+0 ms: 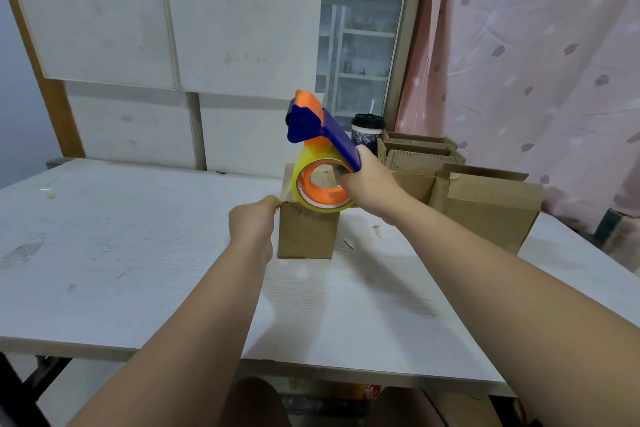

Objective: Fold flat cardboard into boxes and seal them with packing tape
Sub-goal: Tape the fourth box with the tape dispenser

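Observation:
A small brown cardboard box point(306, 234) stands upright on the white table point(138, 253) in the middle of the view. My left hand point(254, 220) grips the box's top left edge, fingers curled over it. My right hand point(370, 180) holds a blue and orange tape dispenser point(322, 152) by its handle, tilted above the box's top. The yellowish clear tape roll rests against the box top, and a strip of tape lies over the near top edge. The far side of the box is hidden behind the roll.
Several open cardboard boxes point(485, 204) stand at the right on the table. A lidded paper cup point(367, 132) stands behind them. White panels point(173, 45) lean against the back. A pink curtain point(536, 62) hangs at the right.

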`<act>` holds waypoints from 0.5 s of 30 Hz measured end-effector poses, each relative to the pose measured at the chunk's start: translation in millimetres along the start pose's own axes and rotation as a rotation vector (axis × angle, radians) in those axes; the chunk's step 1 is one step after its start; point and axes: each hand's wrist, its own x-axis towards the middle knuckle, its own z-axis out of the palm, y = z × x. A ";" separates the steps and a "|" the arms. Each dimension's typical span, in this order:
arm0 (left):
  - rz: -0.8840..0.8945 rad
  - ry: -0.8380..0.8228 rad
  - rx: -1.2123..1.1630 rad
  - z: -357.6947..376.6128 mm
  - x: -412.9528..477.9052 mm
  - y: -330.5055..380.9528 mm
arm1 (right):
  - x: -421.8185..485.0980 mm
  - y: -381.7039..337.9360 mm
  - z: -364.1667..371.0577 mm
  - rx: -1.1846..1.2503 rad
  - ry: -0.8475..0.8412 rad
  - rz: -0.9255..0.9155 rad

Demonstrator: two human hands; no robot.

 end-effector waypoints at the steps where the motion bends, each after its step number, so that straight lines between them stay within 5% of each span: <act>1: -0.013 0.002 0.012 0.4 0.2 0.8 | 0.2 -0.1 0.0 -0.004 -0.003 0.001; 6: -0.060 0.046 0.014 1.6 -3.7 -9.2 | 3.0 2.3 1.5 -0.036 0.009 0.019; 10: 0.305 0.173 0.100 -0.3 -16.3 -19.9 | 3.9 2.4 1.8 -0.044 0.018 0.016; 15: 0.520 0.035 0.275 -0.9 -39.2 -34.4 | 1.5 1.0 1.1 -0.033 0.014 0.027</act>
